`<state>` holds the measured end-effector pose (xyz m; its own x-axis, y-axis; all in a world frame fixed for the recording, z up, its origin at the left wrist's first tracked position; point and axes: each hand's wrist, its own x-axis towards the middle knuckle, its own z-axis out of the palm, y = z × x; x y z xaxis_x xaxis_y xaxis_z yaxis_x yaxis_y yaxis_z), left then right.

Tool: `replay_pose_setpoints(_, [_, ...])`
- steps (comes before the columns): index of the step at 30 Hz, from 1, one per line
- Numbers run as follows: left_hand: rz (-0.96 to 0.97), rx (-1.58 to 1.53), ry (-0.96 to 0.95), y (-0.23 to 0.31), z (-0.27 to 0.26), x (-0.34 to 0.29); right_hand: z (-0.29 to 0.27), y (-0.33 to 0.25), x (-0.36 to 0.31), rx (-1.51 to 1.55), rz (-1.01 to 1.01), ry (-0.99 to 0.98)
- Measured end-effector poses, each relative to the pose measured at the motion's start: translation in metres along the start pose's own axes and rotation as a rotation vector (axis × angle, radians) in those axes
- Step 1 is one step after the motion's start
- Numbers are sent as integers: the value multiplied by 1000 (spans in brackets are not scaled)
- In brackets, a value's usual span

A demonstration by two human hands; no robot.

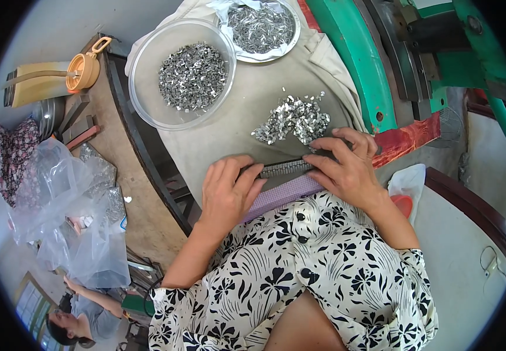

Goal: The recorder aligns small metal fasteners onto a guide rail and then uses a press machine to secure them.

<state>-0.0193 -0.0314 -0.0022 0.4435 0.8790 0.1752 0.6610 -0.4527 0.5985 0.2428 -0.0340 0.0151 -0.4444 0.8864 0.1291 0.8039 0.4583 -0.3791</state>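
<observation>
A narrow dark strip (287,168) lies crosswise in front of my body, with small grey metal pieces lined up along it. My left hand (227,190) grips its left end between thumb and fingers. At the other end, my right hand (345,167) has thumb and index finger closed around the strip; its other fingers are bent above. Under the strip's near side is a purple checkered block (285,195). Just beyond my right fingertips, a loose pile of small shiny metal pieces (297,119) is spread on the beige cloth (247,131).
A clear round tub (141,96) of metal bits stands far left, beside a lined metal bowl (295,44) of slim pieces. Green machinery (352,58) rises at right. Plastic bags (59,193) and an orange cup (83,73) crowd the left bench. Another person (92,316) is lower left.
</observation>
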Motion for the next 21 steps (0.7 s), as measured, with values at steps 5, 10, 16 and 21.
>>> replay_pose_setpoints(5, [25, -18, 10, -1, -2, -9, 4, 1, -2, 24, -91, 29])
replay_pose_setpoints(10, [-78, -67, -11, -2, 1, -17, -8, 6, 16, 111, -75, -71])
replay_pose_setpoints(16, [-124, -144, 25, -3, 5, -20, -28, 31, 87, 35, -92, 228])
replay_pose_setpoints(21, [-100, -158, 42, -3, 7, -20, -12, 52, 158, -50, -153, 355])
